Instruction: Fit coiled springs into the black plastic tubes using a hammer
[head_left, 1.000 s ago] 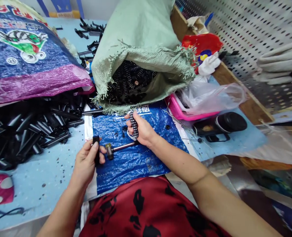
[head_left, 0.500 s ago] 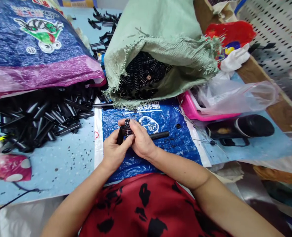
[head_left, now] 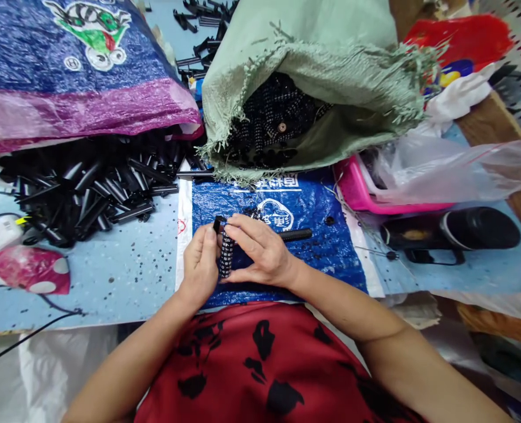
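Note:
In front of my body, my right hand (head_left: 264, 249) grips a black cylinder of number wheels (head_left: 226, 258) between thumb and fingers. White digits run in rows along its upright side. My left hand (head_left: 199, 261) is closed on a black plastic casing (head_left: 219, 222), pressed beside the cylinder. Most of the casing is hidden by the left fingers. Under both hands lies a blue printed plastic sheet (head_left: 348, 258). A black tube (head_left: 298, 235) rests on it, partly behind my right hand.
An open green woven sack (head_left: 313, 35) holds many number-wheel cylinders. Black plastic casings (head_left: 93, 188) are heaped at left below a blue-and-purple bag (head_left: 88, 111). A pink tray (head_left: 361, 191) with clear plastic and a black lidded bottle (head_left: 450, 232) are at right.
My hands have turned the pieces, so the number-wheel cylinder now shows its full length upright. My right fingers have spread along it. The whole view has shifted slightly.

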Demonstrator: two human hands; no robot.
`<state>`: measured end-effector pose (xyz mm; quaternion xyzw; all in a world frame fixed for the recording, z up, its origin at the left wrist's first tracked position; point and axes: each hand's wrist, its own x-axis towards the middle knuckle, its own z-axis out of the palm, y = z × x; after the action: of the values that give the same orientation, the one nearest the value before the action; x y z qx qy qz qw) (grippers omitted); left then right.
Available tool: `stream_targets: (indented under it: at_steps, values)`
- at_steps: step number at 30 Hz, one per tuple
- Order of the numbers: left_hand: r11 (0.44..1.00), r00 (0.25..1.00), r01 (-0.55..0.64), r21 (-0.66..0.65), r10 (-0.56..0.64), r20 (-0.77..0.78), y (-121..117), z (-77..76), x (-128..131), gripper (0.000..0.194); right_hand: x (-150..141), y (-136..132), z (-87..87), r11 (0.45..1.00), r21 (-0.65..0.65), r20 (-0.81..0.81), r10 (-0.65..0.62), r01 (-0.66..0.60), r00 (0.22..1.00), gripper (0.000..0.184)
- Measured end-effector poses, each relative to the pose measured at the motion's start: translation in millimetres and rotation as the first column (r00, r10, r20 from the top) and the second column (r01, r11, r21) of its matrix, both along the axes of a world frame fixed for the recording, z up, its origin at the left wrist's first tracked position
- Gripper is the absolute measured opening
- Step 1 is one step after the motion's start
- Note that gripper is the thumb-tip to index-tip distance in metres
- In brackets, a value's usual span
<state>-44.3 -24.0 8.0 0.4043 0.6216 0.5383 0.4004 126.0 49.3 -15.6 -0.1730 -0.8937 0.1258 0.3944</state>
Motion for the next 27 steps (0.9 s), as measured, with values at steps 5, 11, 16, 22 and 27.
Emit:
stream_targets:
  at_steps: [5, 11, 16, 22, 27]
  values:
    - [0.998, 0.979, 0.026, -0.055, -0.014, 0.204, 1, -6.3, -4, 0.042, 1, -9, 2.3, 0.989, 0.068, 0.126, -0.137, 0.129, 0.983, 0.083]
    - [0.979, 0.948, 0.092, -0.183, -0.03, 0.316, 9, -12.9, -12, 0.048, -9, -23, 4.9, 0.982, 0.002, 0.283, -0.181, 0.188, 0.942, 0.099]
    - [0.976, 0.938, 0.099, -0.192, -0.028, 0.344, 3, -17.8, -24, 0.047, 2, -13, -5.7, 0.987, -0.072, 0.261, -0.124, 0.147, 0.957, 0.106]
    - [0.991, 0.913, 0.054, -0.123, -0.099, -0.396, -6, -23.3, -75, 0.03, 40, -7, -19.6, 0.972, -0.033, 0.364, -0.206, 0.234, 0.908, 0.018]
    - [0.912, 0.778, 0.22, -0.346, -0.378, -0.502, 3, -26.7, -99, 0.027, 23, -13, -3.5, 0.969, -0.095, 0.123, -0.217, 0.229, 0.968, 0.022]
